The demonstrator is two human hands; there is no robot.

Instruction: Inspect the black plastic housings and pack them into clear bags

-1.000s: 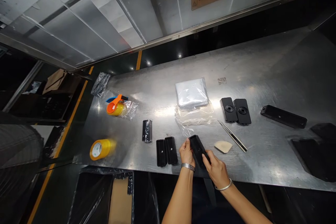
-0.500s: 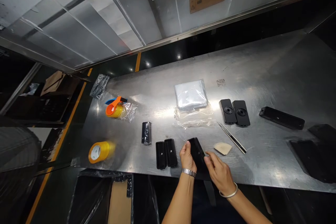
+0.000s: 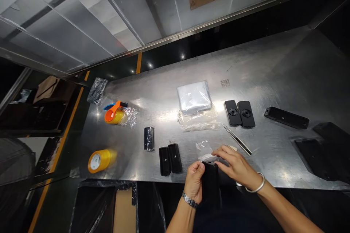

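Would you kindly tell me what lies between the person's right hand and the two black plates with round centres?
The head view shows slender metal tweezers between the right hand and the two black plates.

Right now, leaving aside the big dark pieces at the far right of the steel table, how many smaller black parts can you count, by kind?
Black parts with a round centre: 2
Black parts with a small hole: 2
Plastic-wrapped black part: 1
Long black bar: 1
Black part in the left hand: 1
Total: 7

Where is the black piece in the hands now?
Head view: the black piece is at the table's front edge, between the left hand and right hand.
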